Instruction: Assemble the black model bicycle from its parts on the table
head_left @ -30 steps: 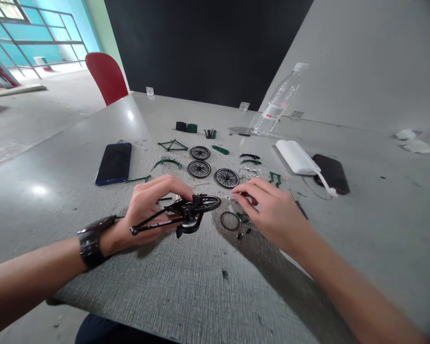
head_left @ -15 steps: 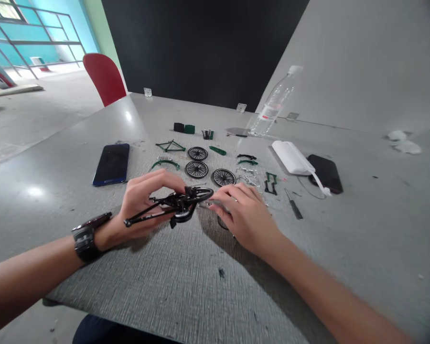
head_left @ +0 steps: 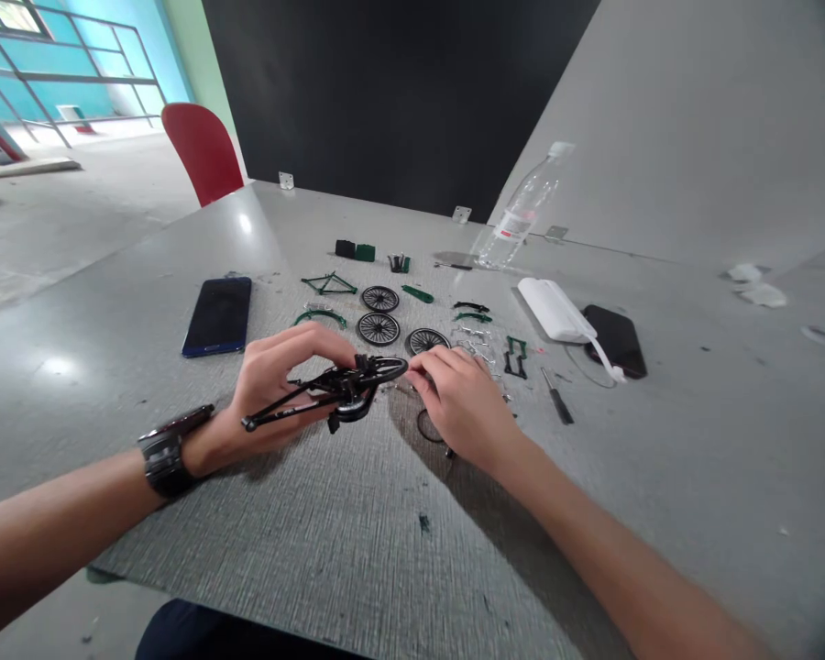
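A black model bicycle (head_left: 349, 403), partly assembled with a wheel on its right end, is held above the table in my left hand (head_left: 279, 385), the fingers curled behind it. The bare frame tubes point left towards my wrist. My right hand (head_left: 471, 408) is closed, thumb and forefinger pinched at the right rim of the fitted wheel (head_left: 389, 370). Just beyond lie loose spoked wheels (head_left: 378, 328), and another wheel (head_left: 427, 342) is partly covered by my right hand. A thin black ring (head_left: 429, 425) rests beneath that hand.
Behind are a green frame (head_left: 329, 283), green mudguards (head_left: 320, 316), black and green boxes (head_left: 355, 250) and clear sprue parts (head_left: 474, 341). To the right are a screwdriver (head_left: 557, 400), a white case (head_left: 555, 310), a dark phone (head_left: 616, 341) and a bottle (head_left: 521, 215). Another phone (head_left: 218, 314) lies left.
My right hand's thumb and fingertips have drawn together at the wheel's rim. The bicycle stays almost still in my left hand, and the view has shifted slightly.
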The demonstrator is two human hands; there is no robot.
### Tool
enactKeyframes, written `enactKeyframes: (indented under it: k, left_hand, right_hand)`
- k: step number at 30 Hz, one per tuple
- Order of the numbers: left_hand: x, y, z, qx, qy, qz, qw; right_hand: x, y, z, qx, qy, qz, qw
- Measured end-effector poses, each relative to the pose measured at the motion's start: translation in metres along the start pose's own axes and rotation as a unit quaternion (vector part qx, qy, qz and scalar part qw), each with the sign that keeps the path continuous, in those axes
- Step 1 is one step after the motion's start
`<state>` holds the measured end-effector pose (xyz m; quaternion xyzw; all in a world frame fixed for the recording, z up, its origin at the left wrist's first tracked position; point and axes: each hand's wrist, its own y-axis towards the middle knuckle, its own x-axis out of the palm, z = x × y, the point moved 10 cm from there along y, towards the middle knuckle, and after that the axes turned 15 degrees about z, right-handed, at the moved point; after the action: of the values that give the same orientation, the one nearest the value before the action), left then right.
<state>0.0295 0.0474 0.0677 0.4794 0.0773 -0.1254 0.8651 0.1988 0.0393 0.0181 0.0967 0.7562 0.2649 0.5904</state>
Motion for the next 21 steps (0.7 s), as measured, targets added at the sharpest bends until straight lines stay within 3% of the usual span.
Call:
enactKeyframes:
  k: [5, 14, 21]
  left_hand:
    - [-0.005, 0.004, -0.001, -0.025, -0.035, 0.029, 0.999]
    - [0.005, 0.01, 0.027, 0.111, 0.014, -0.007, 0.994]
    - [0.008, 0.007, 0.024, 0.117, 0.01, -0.014, 0.993]
  right_hand:
    - [0.003, 0.004, -0.006, -0.018, 0.01, -0.011, 1.0]
    - [0.007, 0.003, -0.011, -0.028, 0.021, -0.031, 0.999]
    - [0.005, 0.002, -0.011, -0.041, 0.028, -0.025, 0.998]
